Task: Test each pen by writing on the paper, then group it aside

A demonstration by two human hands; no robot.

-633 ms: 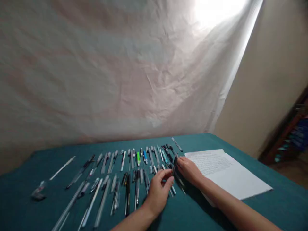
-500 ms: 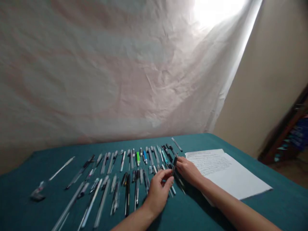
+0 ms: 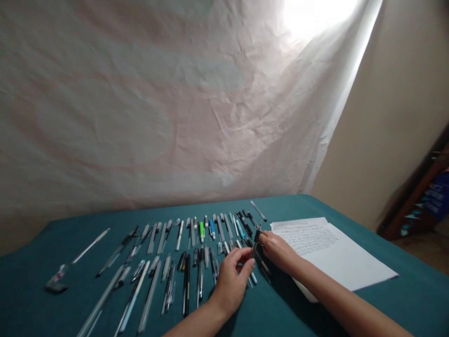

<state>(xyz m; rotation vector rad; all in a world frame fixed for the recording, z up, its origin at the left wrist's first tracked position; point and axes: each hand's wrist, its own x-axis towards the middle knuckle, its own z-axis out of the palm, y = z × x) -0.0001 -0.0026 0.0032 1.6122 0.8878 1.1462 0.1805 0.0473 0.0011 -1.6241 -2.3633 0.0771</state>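
Observation:
My left hand (image 3: 232,278) pinches the lower part of a slim pen (image 3: 257,238) between thumb and fingers, holding it almost upright above the table. Close to its right, my right hand (image 3: 278,250) has its fingers closed at the pen's dark upper end; the fingertips are partly hidden. Under and behind the hands lie more pens, among them a light blue one (image 3: 240,229) and black ones (image 3: 244,223). A black pen (image 3: 186,285) lies left of my left hand.
Disassembled pens, caps and clear barrels lie in rows on the green cloth (image 3: 354,318). A green highlighter (image 3: 201,231) and a blue one (image 3: 212,229) are in the back row. Handwritten paper (image 3: 361,262) lies under my right forearm. A hanging sheet (image 3: 157,117) stands behind.
My right hand has shifted slightly to the right, and the pen's dark upper end has tilted that way. The left hand stays nearly in place, still pinching the pen.

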